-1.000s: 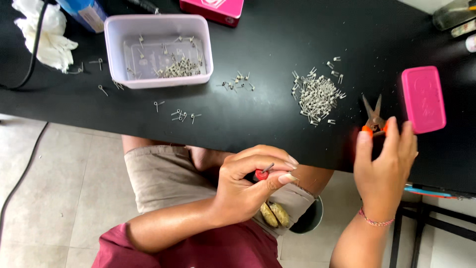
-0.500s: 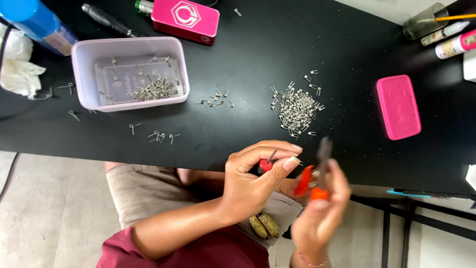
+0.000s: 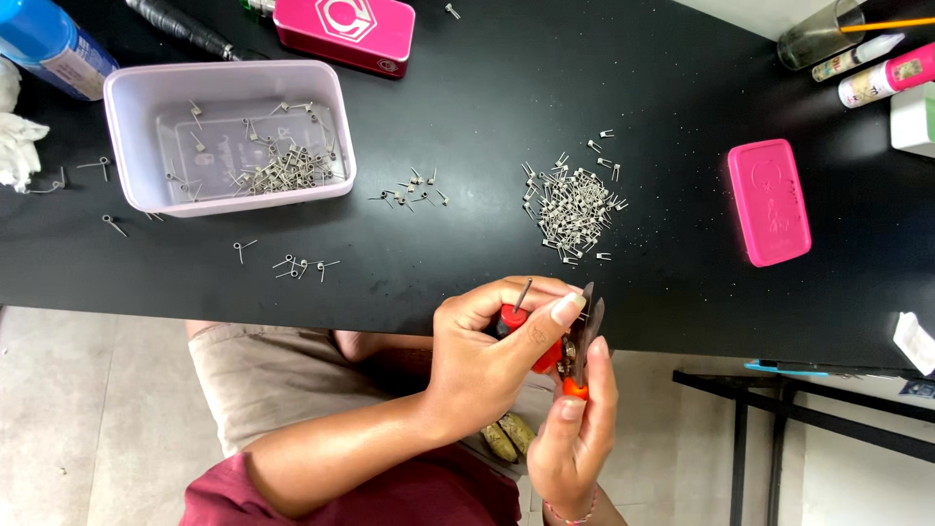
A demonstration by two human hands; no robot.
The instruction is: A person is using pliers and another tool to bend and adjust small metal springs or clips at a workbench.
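Red-handled rod tool (image 3: 513, 314) upright; orange-handled cutters (image 3: 581, 341) just beside, blades up.

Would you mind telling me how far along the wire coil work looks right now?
Done: some coils lie in the clear tub. In hand: the left hand holds a red-handled rod, and the right hand holds orange-handled cutters to it. Left: a big coil pile on the black table.

On the table (image 3: 467, 117) a tub (image 3: 229, 136) with small wire coils in it sits at the left, a heap of coils (image 3: 573, 206) lies to its right, and a flat case (image 3: 769, 202) lies further right. A tin (image 3: 343, 29) sits behind the tub, and bottles (image 3: 872, 63) stand at the far right corner. Both hands meet just before the table's near edge, below the heap.
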